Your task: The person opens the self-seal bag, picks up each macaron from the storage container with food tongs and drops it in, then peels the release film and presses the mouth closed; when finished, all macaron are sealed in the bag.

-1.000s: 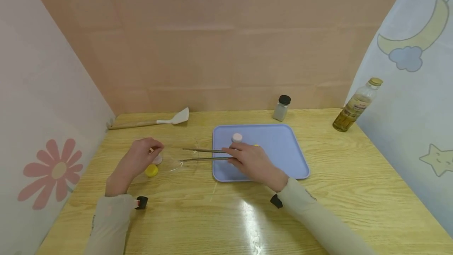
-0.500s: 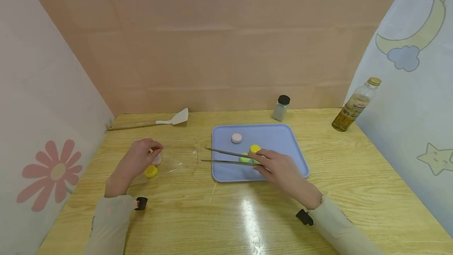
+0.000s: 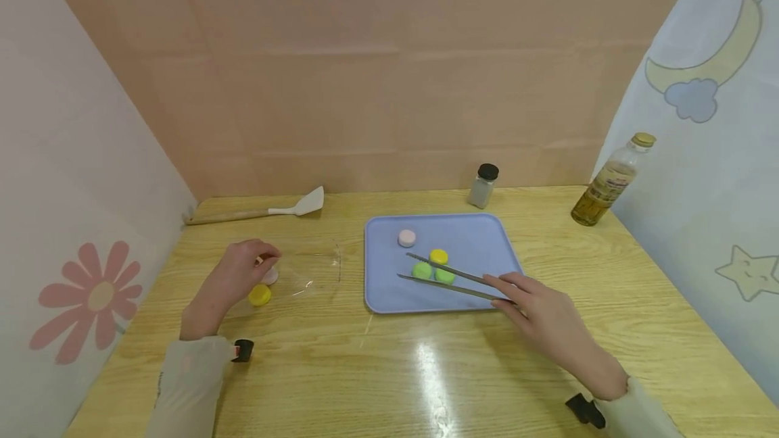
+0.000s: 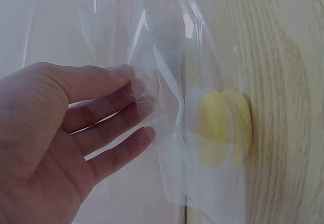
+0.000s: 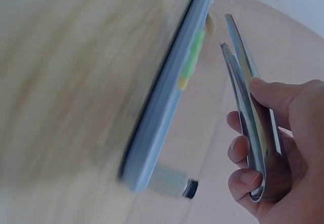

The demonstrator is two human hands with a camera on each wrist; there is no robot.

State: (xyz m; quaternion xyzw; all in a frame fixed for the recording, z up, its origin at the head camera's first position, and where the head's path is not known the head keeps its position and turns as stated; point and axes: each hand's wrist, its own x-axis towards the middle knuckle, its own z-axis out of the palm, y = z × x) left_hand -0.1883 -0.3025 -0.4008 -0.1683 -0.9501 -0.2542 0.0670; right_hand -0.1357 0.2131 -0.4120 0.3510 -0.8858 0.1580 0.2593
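My left hand (image 3: 228, 282) pinches the edge of a clear plastic bag (image 4: 172, 133) between thumb and fingers. A yellow macaron (image 3: 260, 295) and a pale pink one (image 3: 270, 276) show through the bag, under that hand. With my right hand (image 3: 550, 316) I hold metal tongs (image 3: 465, 275), fingers round their bent end. The tongs' tips stand apart above the blue tray (image 3: 380, 299), with nothing gripped between them. On the tray lie two green macarons (image 3: 421, 270), a yellow macaron (image 3: 438, 257) and a pale pink macaron (image 3: 406, 238).
A white spatula (image 3: 307, 203) with a wooden handle lies at the back left. Behind the tray stands a small black-lidded jar (image 3: 482, 191). An oil bottle (image 3: 602, 191) stands at the back right. Cloth walls border the wooden table (image 3: 341, 377).
My right hand has drawn the tongs rightward, away from the bag's mouth and over the tray, uncovering the macarons there. The left hand stays in place, holding the bag.
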